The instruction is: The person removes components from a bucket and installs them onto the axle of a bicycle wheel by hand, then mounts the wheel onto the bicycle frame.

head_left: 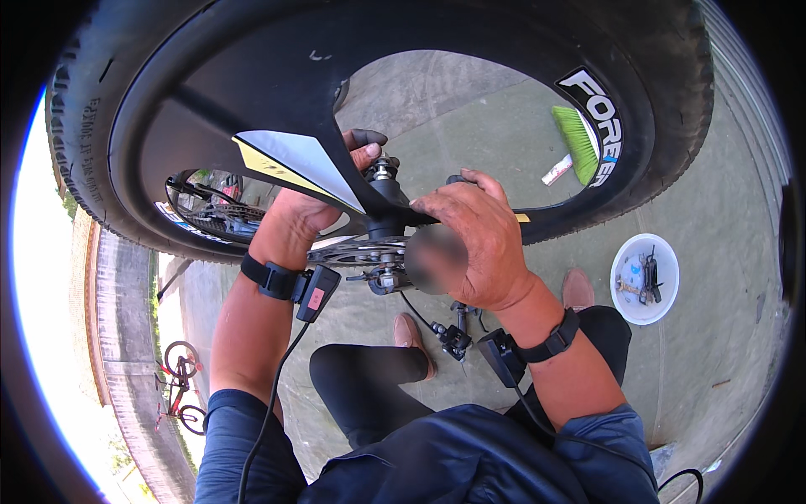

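A black bicycle wheel (pixel 252 50) with wide solid spokes and a knobby tyre fills the upper view. My left hand (pixel 304 217) reaches behind a spoke, its thumb and a finger closed around the threaded axle end (pixel 384 166) on the far side of the hub (pixel 388 210). On the near side, my right hand (pixel 487 239) is curled beside the hub, fingers bent; a blurred patch hides what they grip. Beneath the hub lie the brake disc (pixel 348 252) and a brake caliper (pixel 386 280). A cable runs down to a black handlebar part (pixel 454 341).
At right, a white bucket (pixel 645 294) holds several tools. A green-bristled broom head (pixel 576 144) lies on the floor beyond the wheel. A red and black bicycle (pixel 178 386) stands by the wall at left. Cables trail from both wrist devices.
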`<state>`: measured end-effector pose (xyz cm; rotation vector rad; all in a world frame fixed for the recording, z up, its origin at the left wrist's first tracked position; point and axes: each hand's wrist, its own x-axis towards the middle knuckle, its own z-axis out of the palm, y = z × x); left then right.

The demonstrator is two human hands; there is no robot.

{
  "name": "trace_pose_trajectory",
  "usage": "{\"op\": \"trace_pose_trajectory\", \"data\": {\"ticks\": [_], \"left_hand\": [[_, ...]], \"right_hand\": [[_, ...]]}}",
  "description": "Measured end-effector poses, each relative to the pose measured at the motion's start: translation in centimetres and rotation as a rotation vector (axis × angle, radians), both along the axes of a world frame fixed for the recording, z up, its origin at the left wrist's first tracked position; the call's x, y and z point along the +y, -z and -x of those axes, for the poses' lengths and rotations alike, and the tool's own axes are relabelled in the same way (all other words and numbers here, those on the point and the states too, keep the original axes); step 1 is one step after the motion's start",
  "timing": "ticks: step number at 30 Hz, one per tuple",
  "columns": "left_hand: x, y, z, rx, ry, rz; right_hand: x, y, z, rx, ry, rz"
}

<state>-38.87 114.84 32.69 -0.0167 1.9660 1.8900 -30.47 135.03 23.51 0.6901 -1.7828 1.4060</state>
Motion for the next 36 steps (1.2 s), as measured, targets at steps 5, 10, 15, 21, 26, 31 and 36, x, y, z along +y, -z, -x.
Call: {"op": "trace_pose_trajectory", "data": {"ticks": [5,10,15,21,26,31,36], "left_hand": [[1.1,-1.0,-1.1,-0.040,0.023,-0.119],[1.0,-1.1,-1.1,-0.030,0.043,-0.099],[0.2,-0.8,-0.7,-0.014,0.020,0.033],[2.4,-1.7,-1.7,0.003,0.052,-0.054],[2.9,-0.8,-2.9,0.149,0.033,0.020],[0.7,-0.3,-2.3,0.121,-0.074,0.002],[1.1,0.3,-2.1,0.083,-0.040,0.054]], "right_hand": [[0.1,-0.1,0.0,-0.008,-0.004,0.001],[-0.2,-0.1,0.1,-0.006,-0.001,-0.003],[-0.9,-0.4,0.0,-0.017,-0.005,0.002],[0.7,-0.4,-0.7,-0.077,0.027,-0.027],[1.0,-0.2,-0.8,-0.064,-0.009,0.058],[-0.9,0.3,0.4,-0.055,-0.095,0.069],[0.4,1.0,-0.1,0.008,-0.076,0.005]]}}
